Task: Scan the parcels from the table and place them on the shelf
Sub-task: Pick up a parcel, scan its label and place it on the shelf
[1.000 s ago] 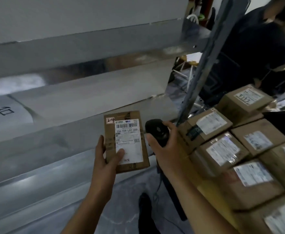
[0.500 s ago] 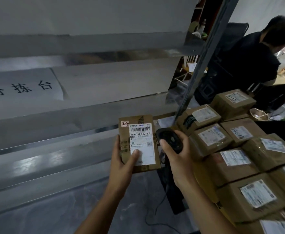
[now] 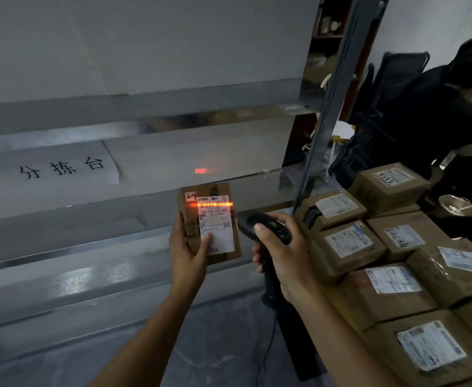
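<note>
Both hands are busy at the middle of the frame. The left hand [image 3: 187,255] grips a small brown parcel [image 3: 218,219] from below, thumb pressed on its white label. The right hand [image 3: 287,261] is wrapped round the handle of a black scanner [image 3: 265,229], thumb lying on top of its head.

What is new since half a second ago is the light. A bright red line [image 3: 215,204] now runs across the barcode [image 3: 213,205] at the top of the label, where before the label was unlit. A small red spot [image 3: 200,170] also shows on the pale panel just above the parcel. The parcel sits slightly higher and squarer to the scanner than before. By my reading the scan is being taken at this instant. If it registers, this parcel is ready to go onto the grey metal shelf [image 3: 61,255] spreading across the left of the frame.

Counted:
- One parcel in hand, marked "2-4".
- One scanner, with one cable [image 3: 268,347] trailing down at lower centre.
- At least eight waiting parcels [image 3: 346,244] packed together at right. Those at the lower right edge are cut off, and the table under them cannot be made out.
- One paper sign [image 3: 61,169] at left.
- One other person [image 3: 438,113] at upper right.
</note>
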Tool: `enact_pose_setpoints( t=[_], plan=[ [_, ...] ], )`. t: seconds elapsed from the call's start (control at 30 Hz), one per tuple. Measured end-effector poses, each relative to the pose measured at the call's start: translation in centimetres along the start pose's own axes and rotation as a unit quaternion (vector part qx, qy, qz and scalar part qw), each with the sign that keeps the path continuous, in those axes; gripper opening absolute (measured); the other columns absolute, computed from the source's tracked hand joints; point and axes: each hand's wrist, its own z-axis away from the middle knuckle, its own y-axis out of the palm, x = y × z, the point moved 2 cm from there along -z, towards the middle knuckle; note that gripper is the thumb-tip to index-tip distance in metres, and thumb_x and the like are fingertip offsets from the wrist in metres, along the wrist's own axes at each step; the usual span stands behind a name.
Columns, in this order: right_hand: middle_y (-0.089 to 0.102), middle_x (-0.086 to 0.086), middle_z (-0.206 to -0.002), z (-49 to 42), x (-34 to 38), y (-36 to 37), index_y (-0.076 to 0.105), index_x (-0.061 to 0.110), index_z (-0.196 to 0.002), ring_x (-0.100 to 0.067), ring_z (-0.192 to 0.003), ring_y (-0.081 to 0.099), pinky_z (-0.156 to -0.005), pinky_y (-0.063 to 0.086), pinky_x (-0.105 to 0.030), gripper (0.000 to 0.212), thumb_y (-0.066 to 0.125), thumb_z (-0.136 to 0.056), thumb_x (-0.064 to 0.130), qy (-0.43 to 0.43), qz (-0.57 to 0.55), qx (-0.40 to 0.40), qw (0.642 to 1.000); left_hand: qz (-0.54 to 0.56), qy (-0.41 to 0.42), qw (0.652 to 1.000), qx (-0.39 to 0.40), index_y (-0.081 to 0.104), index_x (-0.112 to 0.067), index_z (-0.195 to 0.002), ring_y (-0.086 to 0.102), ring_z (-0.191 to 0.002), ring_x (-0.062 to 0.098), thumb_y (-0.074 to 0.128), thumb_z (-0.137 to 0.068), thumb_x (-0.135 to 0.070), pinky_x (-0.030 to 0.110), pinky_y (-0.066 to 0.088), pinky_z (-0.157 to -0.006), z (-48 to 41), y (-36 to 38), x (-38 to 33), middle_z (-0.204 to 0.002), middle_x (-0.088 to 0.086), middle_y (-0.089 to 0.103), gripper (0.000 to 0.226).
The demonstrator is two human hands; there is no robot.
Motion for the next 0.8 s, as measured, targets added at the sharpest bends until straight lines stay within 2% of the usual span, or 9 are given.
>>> enact_pose_setpoints(
  t=[0.17, 0.3, 0.4, 0.47, 0.53, 0.6, 0.7, 0.8],
  plan=[
    [0.070, -0.007, -0.074, -0.1, 0.2, -0.2, 0.061, 0.024, -0.120, -0.025, -0.061, 0.061, -0.049, 0.049, -0.031, 0.029, 0.076, -0.096, 0.022, 0.009, -0.015, 0.035, 0.999, -0.020, 0.005, 1.000, -0.010, 0.025, -0.059, -0.153, 0.053, -0.133, 0.020, 0.068, -0.085, -0.067, 0.055, 0.055, -0.103, 0.0, -0.5, -0.7, -0.144, -0.007, 0.043, 0.080],
    [0.073, -0.009, -0.081, -0.2, -0.2, 0.2, 0.064, 0.038, -0.114, -0.026, -0.066, 0.066, -0.051, 0.052, -0.032, 0.034, 0.082, -0.085, 0.036, -0.010, -0.025, 0.072, 0.997, -0.005, 0.013, 1.000, -0.027, 0.028, -0.061, -0.148, 0.059, -0.127, 0.013, 0.072, -0.092, -0.050, 0.050, 0.059, -0.098, 1.5, -1.5, -1.2, -0.145, -0.008, 0.049, 0.072],
    [0.075, -0.006, -0.106, -0.2, -1.7, 0.7, 0.059, 0.043, -0.122, -0.025, -0.086, 0.074, -0.062, 0.059, -0.032, 0.051, 0.082, -0.076, 0.050, -0.039, 0.019, 0.075, 0.996, 0.039, -0.005, 0.999, -0.032, 0.031, -0.045, -0.155, 0.064, -0.125, 0.015, 0.074, -0.090, -0.046, 0.051, 0.060, -0.095, 3.5, -2.7, -1.1, -0.145, -0.004, 0.055, 0.078],
    [0.070, 0.001, -0.120, 0.2, -2.8, 1.3, 0.053, 0.039, -0.131, -0.024, -0.103, 0.073, -0.074, 0.061, -0.034, 0.064, 0.081, -0.076, 0.053, -0.069, 0.046, 0.064, 0.995, 0.050, -0.023, 0.997, -0.062, 0.035, -0.048, -0.152, 0.063, -0.127, 0.017, 0.076, -0.085, -0.052, 0.051, 0.060, -0.096, 5.0, -3.9, -0.8, -0.147, -0.004, 0.051, 0.078],
    [0.065, 0.009, -0.123, 1.0, -3.6, 2.5, 0.049, 0.034, -0.135, -0.012, -0.110, 0.070, -0.079, 0.061, -0.025, 0.069, 0.079, -0.075, 0.053, -0.101, 0.055, 0.055, 0.992, 0.062, -0.046, 0.993, -0.084, 0.039, -0.053, -0.149, 0.063, -0.127, 0.022, 0.078, -0.081, -0.058, 0.052, 0.060, -0.093, 6.5, -5.4, -0.8, -0.149, -0.003, 0.047, 0.078],
    [0.060, 0.010, -0.128, 1.9, -3.9, 3.9, 0.046, 0.035, -0.136, -0.002, -0.112, 0.066, -0.082, 0.058, -0.018, 0.071, 0.076, -0.075, 0.053, -0.124, 0.053, 0.051, 0.990, 0.096, -0.065, 0.988, -0.097, 0.041, -0.053, -0.147, 0.066, -0.123, 0.026, 0.080, -0.084, -0.051, 0.053, 0.062, -0.089, 7.8, -7.0, -1.1, -0.149, 0.003, 0.052, 0.074],
    [0.057, 0.005, -0.134, 2.8, -4.0, 6.6, 0.043, 0.037, -0.140, -0.003, -0.114, 0.065, -0.085, 0.059, -0.020, 0.075, 0.076, -0.074, 0.053, -0.128, 0.052, 0.075, 0.988, 0.154, -0.082, 0.978, -0.110, 0.040, -0.042, -0.152, 0.071, -0.116, 0.025, 0.073, -0.093, -0.032, 0.053, 0.062, -0.087, 8.9, -9.7, -2.1, -0.138, 0.003, 0.065, 0.069],
    [0.057, 0.001, -0.135, 3.3, -3.9, 9.7, 0.043, 0.034, -0.140, -0.002, -0.113, 0.065, -0.082, 0.057, -0.016, 0.076, 0.076, -0.073, 0.053, -0.139, 0.052, 0.096, 0.984, 0.179, -0.086, 0.972, -0.128, 0.039, -0.039, -0.152, 0.072, -0.113, 0.026, 0.069, -0.094, -0.027, 0.052, 0.062, -0.087, 9.2, -12.4, -3.1, -0.131, 0.002, 0.069, 0.066]
  ],
)
